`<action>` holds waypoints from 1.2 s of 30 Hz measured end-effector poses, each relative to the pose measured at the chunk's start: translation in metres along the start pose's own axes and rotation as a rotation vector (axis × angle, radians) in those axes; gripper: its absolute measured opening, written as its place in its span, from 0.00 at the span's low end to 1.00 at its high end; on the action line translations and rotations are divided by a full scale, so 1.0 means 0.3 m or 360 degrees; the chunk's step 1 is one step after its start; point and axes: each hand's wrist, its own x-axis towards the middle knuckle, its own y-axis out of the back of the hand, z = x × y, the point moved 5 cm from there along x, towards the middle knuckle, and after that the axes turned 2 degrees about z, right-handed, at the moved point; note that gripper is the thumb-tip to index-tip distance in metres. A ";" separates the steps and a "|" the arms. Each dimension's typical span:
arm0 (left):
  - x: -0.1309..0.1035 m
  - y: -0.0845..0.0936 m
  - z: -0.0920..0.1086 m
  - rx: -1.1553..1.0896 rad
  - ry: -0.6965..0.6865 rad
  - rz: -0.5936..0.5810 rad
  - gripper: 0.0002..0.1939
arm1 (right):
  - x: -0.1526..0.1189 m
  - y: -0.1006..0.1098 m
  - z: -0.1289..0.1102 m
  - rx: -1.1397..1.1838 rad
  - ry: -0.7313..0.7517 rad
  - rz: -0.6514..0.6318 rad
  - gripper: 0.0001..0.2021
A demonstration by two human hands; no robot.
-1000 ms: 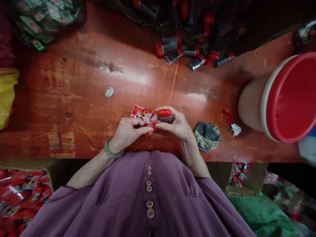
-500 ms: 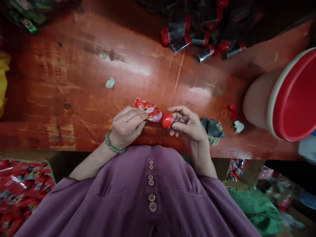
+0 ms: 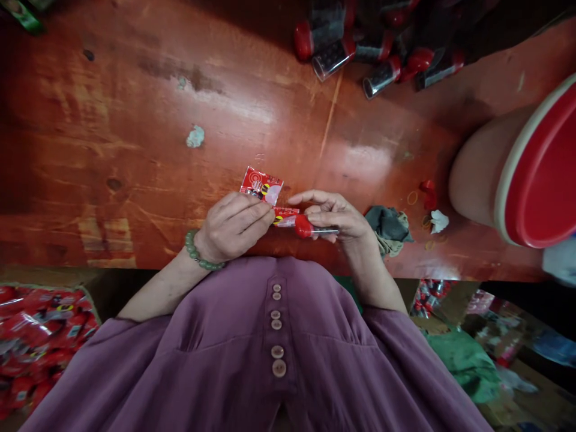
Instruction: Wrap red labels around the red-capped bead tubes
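Observation:
My left hand (image 3: 234, 225), with a green bead bracelet at the wrist, pinches a small red printed packet (image 3: 262, 186) at the near edge of the red wooden table (image 3: 135, 150). My right hand (image 3: 337, 217) grips a small clear vial with a red cap (image 3: 306, 226), lying sideways with the cap toward the packet. The cap end sits right at the packet's open mouth, and both hands almost touch. Fingers hide most of the vial's body.
A heap of red-capped vials (image 3: 382, 54) lies at the far side. A big red-lined bucket (image 3: 535, 162) lies on its side at the right. A crumpled grey cloth (image 3: 389, 227) sits beside my right hand. A box of red packets (image 3: 40, 336) stands below left.
The view has shifted. My right hand turned the vial from cap-up to sideways and brought its cap against the packet's mouth; the two hands drew apart briefly, then closed together again.

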 end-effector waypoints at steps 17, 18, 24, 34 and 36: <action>-0.010 -0.030 -0.010 0.0184 -0.0084 -0.0064 0.07 | 0.055 0.026 0.057 0.0087 -0.0151 0.0044 0.22; -0.009 -0.030 -0.008 0.0200 -0.0101 -0.0079 0.07 | 0.058 0.030 0.060 0.0080 -0.0163 0.0070 0.21; 0.001 -0.034 0.001 0.0189 -0.0120 -0.0130 0.06 | 0.059 0.029 0.051 0.0022 -0.0145 0.0119 0.16; -0.031 -0.095 -0.027 -0.0042 0.0259 -0.0297 0.14 | 0.073 0.014 0.050 0.0047 -0.0038 0.0154 0.12; -0.038 -0.097 -0.039 -0.0104 0.0325 -0.0307 0.13 | 0.076 0.005 0.042 0.0071 -0.0019 0.0152 0.12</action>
